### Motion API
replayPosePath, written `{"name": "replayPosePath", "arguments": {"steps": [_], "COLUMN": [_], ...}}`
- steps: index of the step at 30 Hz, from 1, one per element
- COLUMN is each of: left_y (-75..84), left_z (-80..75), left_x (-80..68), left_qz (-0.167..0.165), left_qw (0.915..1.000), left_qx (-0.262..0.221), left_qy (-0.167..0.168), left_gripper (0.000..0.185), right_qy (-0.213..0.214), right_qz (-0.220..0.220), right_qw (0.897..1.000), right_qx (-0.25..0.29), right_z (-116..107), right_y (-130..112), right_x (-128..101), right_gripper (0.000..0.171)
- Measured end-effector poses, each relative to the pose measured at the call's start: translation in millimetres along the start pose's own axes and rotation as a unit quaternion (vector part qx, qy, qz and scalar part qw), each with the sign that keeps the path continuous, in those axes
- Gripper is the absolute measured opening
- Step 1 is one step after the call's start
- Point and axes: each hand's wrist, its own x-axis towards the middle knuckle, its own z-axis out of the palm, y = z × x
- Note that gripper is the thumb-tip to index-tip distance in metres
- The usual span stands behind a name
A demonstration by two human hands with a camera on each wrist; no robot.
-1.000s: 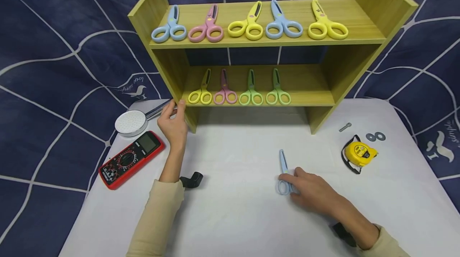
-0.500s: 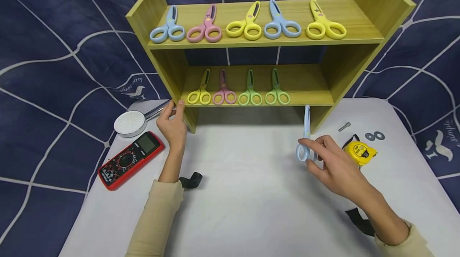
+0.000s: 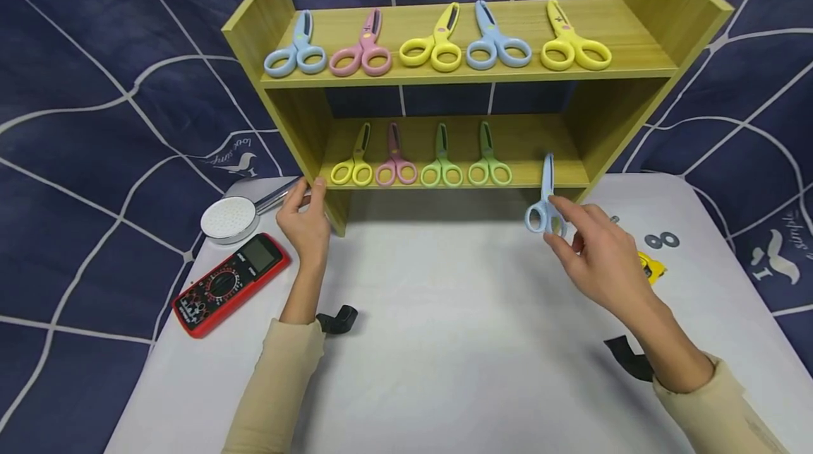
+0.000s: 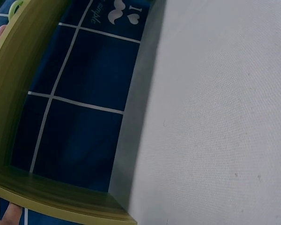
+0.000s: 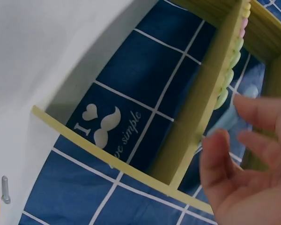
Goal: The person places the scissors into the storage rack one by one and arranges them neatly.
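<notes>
A pair of light blue scissors (image 3: pixel 547 189) is pinched between the thumb and fingers of my right hand (image 3: pixel 600 253), blades pointing away. The blade end overlaps the right part of the lower board of a wooden shelf (image 3: pixel 406 80), and the handle loops stick out in front. In the right wrist view the blue scissors (image 5: pixel 229 117) look blurred beside the board's edge. My left hand (image 3: pixel 307 221) grips the shelf's left side panel at lower-board height; its fingertips (image 4: pixel 11 213) show against the panel's outer side. On the lower board lie yellow scissors (image 3: pixel 352 155), pink scissors (image 3: pixel 395 155) and two green pairs.
Several blue, pink and yellow scissors (image 3: pixel 435 41) lie on the upper board. A shower head (image 3: pixel 229 217) and a red multimeter (image 3: pixel 231 284) are at the left. At the right, a yellow tape measure (image 3: pixel 652 268) sits partly behind my hand, near two washers (image 3: pixel 662 240).
My right hand has lifted the blue scissors off the table and carried them forward and right to the lower board. The left hand keeps its place on the side panel.
</notes>
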Motion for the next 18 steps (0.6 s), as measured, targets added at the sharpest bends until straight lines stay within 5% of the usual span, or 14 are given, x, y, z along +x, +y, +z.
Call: {"name": "replayPosePath", "arguments": {"steps": [5, 10, 18], "left_y": [1.5, -2.1, -39.4], "left_z": [0.3, 0.3, -1.7], "left_x": [-0.3, 0.1, 13.0], "left_qz": [-0.002, -0.006, -0.006], "left_qw": [1.0, 1.0, 1.0], "left_qx": [0.0, 0.006, -0.002], "left_qy": [-0.004, 0.0, 0.001], "left_gripper": [0.027, 0.027, 0.026], "right_qy": [0.07, 0.097, 0.099], "right_qz": [0.018, 0.025, 0.038], "right_qw": [0.997, 0.995, 0.994], "right_qx": [0.006, 0.01, 0.022], "right_z": [10, 17, 22], "right_y": [4, 14, 23], "right_x": [21, 39, 55], "right_gripper": [0.051, 0.044, 0.039]}}
